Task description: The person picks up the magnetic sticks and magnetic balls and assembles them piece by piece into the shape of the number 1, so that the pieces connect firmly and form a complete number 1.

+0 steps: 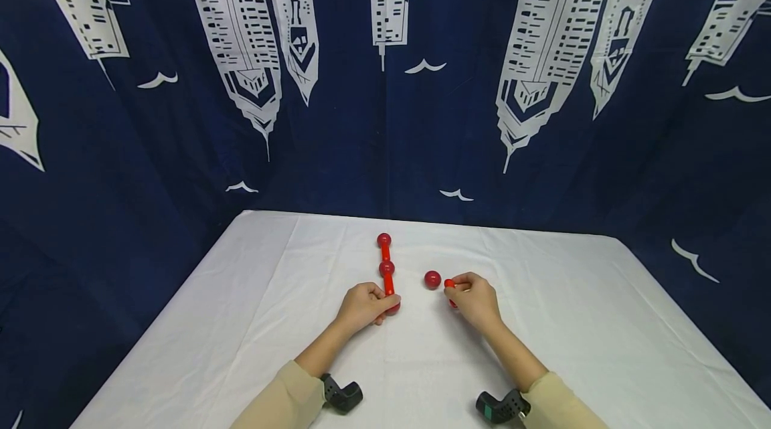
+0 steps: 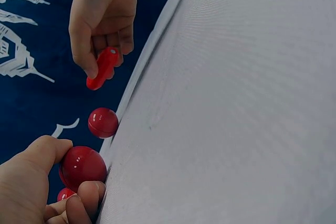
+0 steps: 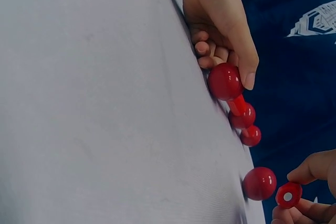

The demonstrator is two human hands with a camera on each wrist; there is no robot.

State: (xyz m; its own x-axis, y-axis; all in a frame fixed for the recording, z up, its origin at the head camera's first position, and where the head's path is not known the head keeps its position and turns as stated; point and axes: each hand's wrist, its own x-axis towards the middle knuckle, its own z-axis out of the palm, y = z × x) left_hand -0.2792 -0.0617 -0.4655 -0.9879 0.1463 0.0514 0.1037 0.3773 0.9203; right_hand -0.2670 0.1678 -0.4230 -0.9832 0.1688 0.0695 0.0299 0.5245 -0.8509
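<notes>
1. Nearest are two tan sleeves (image 1: 280, 399), one on the left and one on the right, each with a black gadget (image 1: 343, 395) by the wrist.
2. Past them, the left hand (image 1: 364, 305) has its thumb and fingers bent around the near ball (image 1: 393, 309), with only a ball-wide gap between them. That ball is red and shiny.
3. Over to the right, the right hand (image 1: 476, 298) pinches a loose red stick (image 1: 450, 284) between thumb and fingers, nearly closed. The right wrist view shows a pale round spot on the stick's end.
4. Just left of that stick, a loose red ball (image 1: 432, 280) sits on the white table (image 1: 301, 282).
5. From the near ball, a line runs away: the near stick (image 1: 388, 284), the middle ball (image 1: 387, 268), the far stick (image 1: 385, 253), then the far ball (image 1: 383, 239). All are red and touch end to end.
6. Farthest is a dark blue cloth (image 1: 385, 148) with white upside-down buildings.
</notes>
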